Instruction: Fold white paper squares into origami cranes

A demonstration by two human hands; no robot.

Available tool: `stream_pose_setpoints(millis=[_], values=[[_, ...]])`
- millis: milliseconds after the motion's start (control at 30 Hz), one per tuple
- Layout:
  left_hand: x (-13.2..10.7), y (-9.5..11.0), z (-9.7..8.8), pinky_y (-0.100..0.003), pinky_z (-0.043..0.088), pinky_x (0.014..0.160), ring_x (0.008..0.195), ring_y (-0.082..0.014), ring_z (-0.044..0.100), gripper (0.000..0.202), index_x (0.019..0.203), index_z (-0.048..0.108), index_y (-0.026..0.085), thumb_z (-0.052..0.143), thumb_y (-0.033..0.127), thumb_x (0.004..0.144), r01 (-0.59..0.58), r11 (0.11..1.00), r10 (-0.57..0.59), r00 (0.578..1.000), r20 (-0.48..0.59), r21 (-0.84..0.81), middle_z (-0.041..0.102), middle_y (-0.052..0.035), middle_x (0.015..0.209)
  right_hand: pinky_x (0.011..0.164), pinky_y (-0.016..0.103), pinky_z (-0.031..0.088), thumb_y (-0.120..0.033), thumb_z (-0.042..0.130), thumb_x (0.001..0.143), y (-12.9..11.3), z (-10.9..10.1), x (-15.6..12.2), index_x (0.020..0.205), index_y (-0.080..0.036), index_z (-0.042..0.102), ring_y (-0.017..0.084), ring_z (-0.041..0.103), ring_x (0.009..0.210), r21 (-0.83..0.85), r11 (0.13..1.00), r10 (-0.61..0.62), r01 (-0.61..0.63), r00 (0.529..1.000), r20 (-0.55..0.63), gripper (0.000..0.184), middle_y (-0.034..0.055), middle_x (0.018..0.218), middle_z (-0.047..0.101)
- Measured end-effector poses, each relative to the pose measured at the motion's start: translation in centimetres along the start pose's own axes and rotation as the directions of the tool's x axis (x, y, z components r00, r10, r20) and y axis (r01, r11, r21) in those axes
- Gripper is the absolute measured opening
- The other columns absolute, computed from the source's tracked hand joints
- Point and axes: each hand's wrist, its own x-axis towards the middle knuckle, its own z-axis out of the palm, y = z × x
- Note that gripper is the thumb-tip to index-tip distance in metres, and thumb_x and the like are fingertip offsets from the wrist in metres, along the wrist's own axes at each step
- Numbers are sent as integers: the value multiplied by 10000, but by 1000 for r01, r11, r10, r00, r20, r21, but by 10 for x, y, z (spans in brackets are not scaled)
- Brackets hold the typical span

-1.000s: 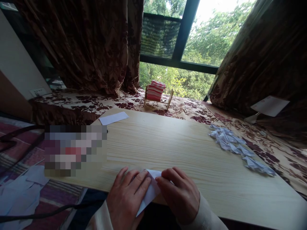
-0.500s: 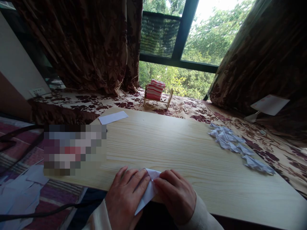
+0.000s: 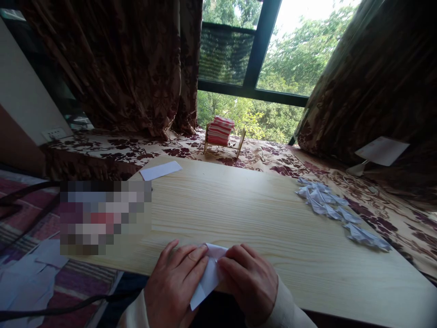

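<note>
A folded white paper piece (image 3: 209, 279) lies at the near edge of the light wooden table (image 3: 259, 218), one corner hanging past the edge. My left hand (image 3: 172, 284) presses on its left side with fingers curled over the paper. On the paper's right side, my right hand (image 3: 251, 282) pinches the fold with bent fingers. Both hands touch each other over the paper.
Several folded white paper figures (image 3: 336, 212) lie in a row at the table's right edge. A white paper slip (image 3: 160, 170) sits at the far left corner. A small wooden rack with striped cloth (image 3: 220, 132) stands on the window ledge. Loose sheets (image 3: 30, 273) lie on the floor at left.
Both hands and the paper have slid slightly left and toward me. The fingers have closed a little more over the fold.
</note>
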Motion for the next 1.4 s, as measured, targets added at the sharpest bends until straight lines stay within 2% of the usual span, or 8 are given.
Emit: stream_pose_setpoints(millis=[233,433,633,867,1033,1267,1400], values=[[-1,-2,2,-487,213,953,1037,-248,455,390,1118,521,149,348,235,780,-26,998,27,1000,-9,63,564,-90,1162,512,253,305,-162,391,859,1,0,-2,713,-191,575,149,434,582,-23,998,-56,57,998,20,236,29,657,531],[0,-1,1,-479,183,969,1054,-240,450,384,1114,523,149,371,215,767,-16,999,16,1000,-1,40,562,-90,1166,503,257,301,-174,365,873,-2,0,-1,662,-187,559,148,423,571,-34,999,-40,39,999,-20,287,29,636,525],[-1,-1,1,-476,176,977,1066,-243,440,387,1132,512,164,356,258,790,-18,1000,18,1000,-12,26,550,-84,1185,509,253,314,-175,357,875,0,0,-3,668,-182,560,145,430,588,-8,1000,-22,22,999,40,290,33,658,527],[-3,0,1,-476,176,982,1080,-238,428,383,1128,514,165,370,217,777,0,1000,0,1000,-4,4,545,-77,1191,503,244,340,-203,341,892,0,1,-2,691,-178,582,148,431,583,24,999,-23,23,1000,-4,315,40,639,519],[-2,1,1,-485,180,976,1062,-242,438,390,1141,507,181,355,238,786,15,1000,-16,1000,-17,-20,549,-72,1189,497,239,362,-200,336,886,-2,0,-2,677,-183,580,151,441,580,23,1000,-4,4,1000,23,322,43,640,519],[-3,0,3,-474,166,987,1058,-235,437,395,1147,506,170,363,219,783,9,1000,-9,1000,-29,7,552,-65,1188,520,244,406,-148,380,839,-5,-4,-4,805,-184,612,162,453,605,76,997,1,-2,1000,17,237,50,660,501],[-5,-1,3,-485,143,1003,1076,-245,429,413,1155,503,150,350,256,786,-14,1000,14,1000,-26,4,538,-86,1194,537,259,422,-114,401,793,-5,-5,-7,856,-180,613,169,456,634,96,995,11,-17,998,67,231,59,701,500]])
